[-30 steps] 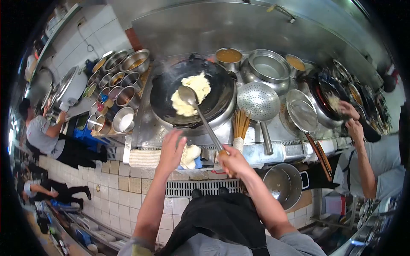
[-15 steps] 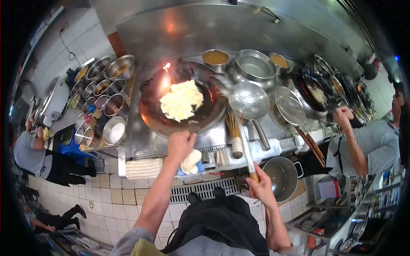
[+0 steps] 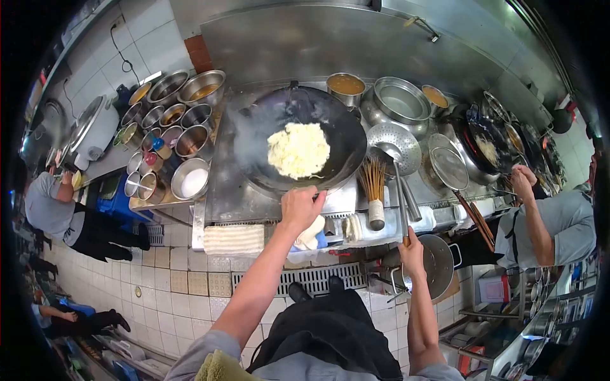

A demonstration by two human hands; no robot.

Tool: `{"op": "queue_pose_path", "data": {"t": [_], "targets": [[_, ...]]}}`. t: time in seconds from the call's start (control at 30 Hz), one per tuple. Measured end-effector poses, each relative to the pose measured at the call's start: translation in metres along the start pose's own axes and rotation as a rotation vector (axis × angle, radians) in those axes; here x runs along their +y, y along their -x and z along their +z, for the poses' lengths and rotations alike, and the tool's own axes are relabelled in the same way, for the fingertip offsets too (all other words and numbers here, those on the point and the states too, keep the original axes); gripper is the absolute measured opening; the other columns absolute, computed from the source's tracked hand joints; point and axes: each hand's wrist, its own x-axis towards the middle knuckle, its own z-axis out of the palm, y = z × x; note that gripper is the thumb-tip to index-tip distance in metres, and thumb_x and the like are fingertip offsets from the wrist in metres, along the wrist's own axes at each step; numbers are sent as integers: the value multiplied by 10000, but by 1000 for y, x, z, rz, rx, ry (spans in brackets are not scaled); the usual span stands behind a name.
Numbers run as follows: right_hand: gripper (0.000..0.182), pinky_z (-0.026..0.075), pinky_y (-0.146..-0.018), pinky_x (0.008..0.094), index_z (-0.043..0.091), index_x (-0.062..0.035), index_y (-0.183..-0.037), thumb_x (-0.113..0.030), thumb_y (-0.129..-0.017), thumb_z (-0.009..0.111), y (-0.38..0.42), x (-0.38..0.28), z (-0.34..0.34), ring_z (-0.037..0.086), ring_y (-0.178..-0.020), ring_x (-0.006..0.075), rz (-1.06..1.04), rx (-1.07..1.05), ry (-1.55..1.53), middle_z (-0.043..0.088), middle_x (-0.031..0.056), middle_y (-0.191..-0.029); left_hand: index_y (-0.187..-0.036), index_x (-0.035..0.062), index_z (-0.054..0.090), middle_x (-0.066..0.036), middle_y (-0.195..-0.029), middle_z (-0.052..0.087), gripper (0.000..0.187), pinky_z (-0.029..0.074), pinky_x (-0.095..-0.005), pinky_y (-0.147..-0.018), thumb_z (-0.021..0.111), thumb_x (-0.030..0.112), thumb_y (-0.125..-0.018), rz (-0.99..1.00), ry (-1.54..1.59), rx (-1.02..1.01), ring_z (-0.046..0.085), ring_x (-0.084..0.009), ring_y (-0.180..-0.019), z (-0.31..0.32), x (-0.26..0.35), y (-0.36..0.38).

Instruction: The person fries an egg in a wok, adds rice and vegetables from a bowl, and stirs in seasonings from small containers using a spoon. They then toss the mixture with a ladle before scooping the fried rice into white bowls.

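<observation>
My left hand (image 3: pixel 301 206) is closed on the near rim of a large black wok (image 3: pixel 346 136). Pale yellow food (image 3: pixel 297 150) lies in a mound in the middle of the wok, and smoke hangs over its left side. With my right hand (image 3: pixel 412 255) I grip the wooden handle of a long metal ladle (image 3: pixel 402 206), whose bowl end is beside the perforated strainer (image 3: pixel 394 147). A bamboo brush (image 3: pixel 373 190) stands to the left of the ladle. White cloth (image 3: pixel 311 233) shows just beyond my left wrist.
Metal bowls and a white-filled bowl (image 3: pixel 190 180) are at the left. A folded striped towel (image 3: pixel 234 239) lies on the front edge. Pots (image 3: pixel 401 100) stand behind. A large pot (image 3: pixel 438 267) is below right; a co-worker (image 3: pixel 540 222) holds another wok at the right.
The flame over the wok is gone and smoke shows instead. The ladle has moved away from beside the wok toward the strainer. The whole view has shifted.
</observation>
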Motion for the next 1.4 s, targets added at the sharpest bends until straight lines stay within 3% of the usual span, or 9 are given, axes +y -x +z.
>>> {"op": "queue_pose_path", "data": {"t": [0.13, 0.33, 0.4, 0.53, 0.67, 0.87, 1.1, 1.27, 1.4], "targets": [[668, 450, -905, 333, 384, 14, -1393, -66, -778, 635, 8, 20, 8, 601, -1079, 260, -60, 70, 54, 615, 219, -1168, -590, 86, 567, -168, -588, 589, 310, 460, -461, -506, 639, 309, -792, 131, -14, 20, 592, -349, -534, 3, 0, 77], [663, 488, -682, 287, 385, 7, -1400, -17, -784, 629, -3, 46, 15, 567, -731, 153, -274, 136, -31, 586, 62, -866, -620, 58, 603, -144, -565, 601, 292, 478, -450, -510, 630, 289, -797, 94, -54, 14, 605, -341, -536, -39, 27, -9], [657, 451, -525, 263, 381, -9, -1408, -19, -795, 618, 3, 23, 9, 510, -597, 95, 131, -21, -285, 546, 22, -762, -615, 55, 601, -146, -556, 590, 295, 469, -446, -512, 637, 285, -796, 58, -35, -3, 601, -348, -543, -23, 16, -16], [546, 393, -419, 254, 437, -54, -1376, -170, -878, 626, 5, 34, 9, 480, -513, 74, 203, 53, -612, 557, 8, -715, -611, 60, 611, -149, -565, 605, 295, 481, -462, -521, 627, 288, -799, 87, -165, -48, 613, -340, -537, 5, 1, 22], [318, 419, -414, 272, 582, -54, -973, -366, -947, 529, 9, 90, 19, 527, -484, 173, 578, 382, -1249, 566, 51, -665, -594, 71, 598, -157, -571, 599, 312, 483, -459, -524, 622, 308, -795, 87, -183, 2, 607, -336, -521, -10, 15, 25], [393, 472, -442, 361, 622, -17, -691, -360, -883, 609, 6, 205, 134, 590, -461, 213, 436, 85, -359, 589, 103, -552, -623, 53, 610, -168, -616, 613, 310, 483, -470, -576, 630, 309, -797, 26, -172, -14, 615, -363, -599, 20, -31, -19], [472, 504, -832, 419, 653, 27, -1034, -396, -832, 604, 2, 85, 177, 640, -944, 389, -63, -351, 394, 659, 268, -938, -749, 16, 630, -161, -798, 640, 239, 456, -436, -763, 627, 243, -824, -54, -125, -158, 598, -341, -817, 13, -25, -25], [707, 333, -1070, 436, 410, -30, -1365, -414, -804, 604, -11, 82, 208, 320, -1337, 394, -324, -538, 796, 375, 266, -1410, -1120, 34, 573, -128, -1065, 572, 354, 402, -428, -862, 648, 211, -822, -6, -167, 193, 505, -310, -1035, -29, -3, 43], [902, 225, -1123, 491, 187, -13, -1465, -436, -792, 615, -32, 116, 219, 213, -1381, 411, -375, -812, 819, 213, 254, -1498, -1090, 27, 579, -142, -1054, 582, 344, 413, -433, -865, 672, 188, -801, -305, -266, 239, 533, -341, -990, -59, -18, 167]]}}
